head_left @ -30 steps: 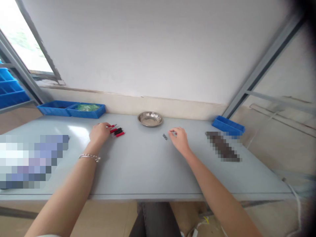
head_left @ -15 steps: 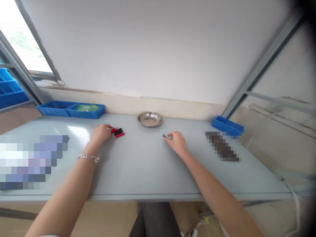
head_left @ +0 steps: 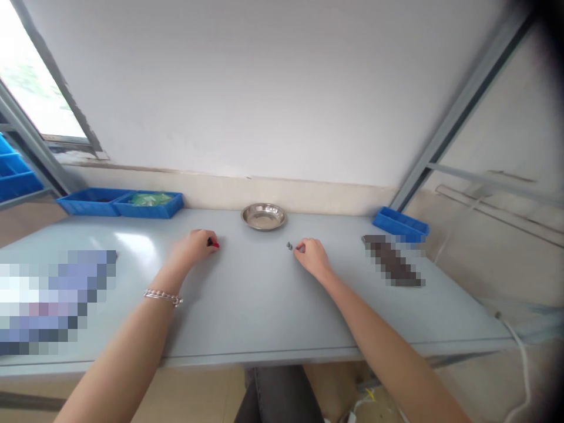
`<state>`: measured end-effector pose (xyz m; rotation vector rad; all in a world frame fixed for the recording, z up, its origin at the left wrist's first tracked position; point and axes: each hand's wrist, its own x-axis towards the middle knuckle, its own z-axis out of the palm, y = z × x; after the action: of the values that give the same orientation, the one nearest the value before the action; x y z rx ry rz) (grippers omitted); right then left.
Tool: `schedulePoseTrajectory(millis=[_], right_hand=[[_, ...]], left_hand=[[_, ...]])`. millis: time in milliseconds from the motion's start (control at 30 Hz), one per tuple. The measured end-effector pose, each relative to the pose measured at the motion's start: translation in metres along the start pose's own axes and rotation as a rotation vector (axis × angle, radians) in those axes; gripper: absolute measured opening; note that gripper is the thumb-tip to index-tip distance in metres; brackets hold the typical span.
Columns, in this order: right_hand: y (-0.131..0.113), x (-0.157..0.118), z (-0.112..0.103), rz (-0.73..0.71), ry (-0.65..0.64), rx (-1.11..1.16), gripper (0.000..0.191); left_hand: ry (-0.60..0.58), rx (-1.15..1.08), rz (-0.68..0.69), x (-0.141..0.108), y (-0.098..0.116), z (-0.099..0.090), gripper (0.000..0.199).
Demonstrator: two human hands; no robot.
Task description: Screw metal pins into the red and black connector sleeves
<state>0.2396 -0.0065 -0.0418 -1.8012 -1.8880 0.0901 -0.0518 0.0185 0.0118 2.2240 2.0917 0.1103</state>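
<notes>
Because the left hand point(head_left: 192, 247) is curled over the red-and-black pieces point(head_left: 213, 243), only a red tip and a little black show past its fingers, and this view cannot tell whether they pinch the pieces or merely press on them. A silver chain bracelet point(head_left: 163, 298) circles that wrist. The right hand point(head_left: 314, 258) rests on the pale grey tabletop point(head_left: 259, 311) with its thumb and forefinger drawn close together, perhaps around a tiny grey piece, though it is too small to be sure. Just ahead of those fingertips, the small grey parts point(head_left: 289, 245) lie loose on the surface. Parts that small could skitter away at a careless nudge or cling to a fingertip and drop unnoticed, and the smooth top offers little to stop them. The covered pieces could roll apart if the left hand lifted unevenly. Farther off, between the hands, sits a shallow steel dish point(head_left: 263, 216), light enough perhaps to shift if a hurried reach caught its rim. Along the back edge stand a blue plastic tray point(head_left: 147, 205) holding something green and a second blue tray point(head_left: 400, 224) at the right.
</notes>
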Motion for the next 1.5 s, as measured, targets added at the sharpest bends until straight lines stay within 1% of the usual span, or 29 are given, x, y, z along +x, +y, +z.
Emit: schedulePoseTrajectory(millis=[100, 200, 267, 333, 400, 433, 500, 567, 633, 700, 800, 1100, 1267, 1400, 1500], right_hand=[[-0.002, 0.0, -0.007, 0.026, 0.014, 0.07, 0.011], [-0.007, 0.001, -0.015, 0.059, 0.027, 0.181, 0.009], [-0.012, 0.0, -0.019, 0.058, 0.018, 0.315, 0.008], [-0.018, -0.001, -0.02, 0.03, -0.015, 0.483, 0.007], [-0.024, -0.004, -0.02, -0.005, -0.076, 0.634, 0.007], [-0.028, -0.006, -0.019, -0.017, -0.116, 0.697, 0.008], [-0.034, -0.01, -0.017, -0.021, -0.195, 0.811, 0.009], [-0.04, -0.015, -0.015, -0.026, -0.248, 0.901, 0.011], [-0.044, -0.018, -0.014, -0.036, -0.278, 0.957, 0.012], [-0.048, -0.02, -0.013, -0.048, -0.295, 0.983, 0.011], [-0.049, -0.021, -0.012, -0.065, -0.301, 0.996, 0.008], [-0.046, -0.019, -0.007, -0.088, -0.294, 0.981, 0.009], [-0.047, -0.019, -0.008, -0.099, -0.26, 0.942, 0.01], [-0.046, -0.019, -0.007, -0.09, -0.261, 0.937, 0.009], [-0.045, -0.02, -0.007, -0.089, -0.273, 0.892, 0.01]], left_hand=[[0.029, 0.016, -0.014, 0.0, -0.001, 0.005, 0.017], [0.033, 0.034, -0.039, -0.002, -0.001, 0.007, 0.017], [0.036, 0.06, -0.057, -0.003, 0.002, 0.007, 0.017], [0.05, 0.097, -0.03, -0.005, 0.008, 0.006, 0.018], [0.076, 0.083, 0.06, -0.008, 0.018, 0.004, 0.018], [0.09, 0.036, 0.125, -0.01, 0.024, 0.003, 0.018], [0.11, -0.113, 0.272, -0.015, 0.039, 0.001, 0.021], [0.115, -0.261, 0.431, -0.022, 0.054, 0.001, 0.023], [0.086, -0.351, 0.54, -0.029, 0.067, 0.002, 0.021], [0.035, -0.393, 0.61, -0.033, 0.074, 0.005, 0.02], [0.008, -0.402, 0.661, -0.036, 0.078, 0.008, 0.019], [0.008, -0.441, 0.651, -0.038, 0.079, 0.006, 0.019], [0.014, -0.451, 0.634, -0.035, 0.08, 0.014, 0.019], [0.054, -0.44, 0.672, -0.033, 0.08, 0.019, 0.022], [0.077, -0.425, 0.699, -0.032, 0.08, 0.022, 0.021]])
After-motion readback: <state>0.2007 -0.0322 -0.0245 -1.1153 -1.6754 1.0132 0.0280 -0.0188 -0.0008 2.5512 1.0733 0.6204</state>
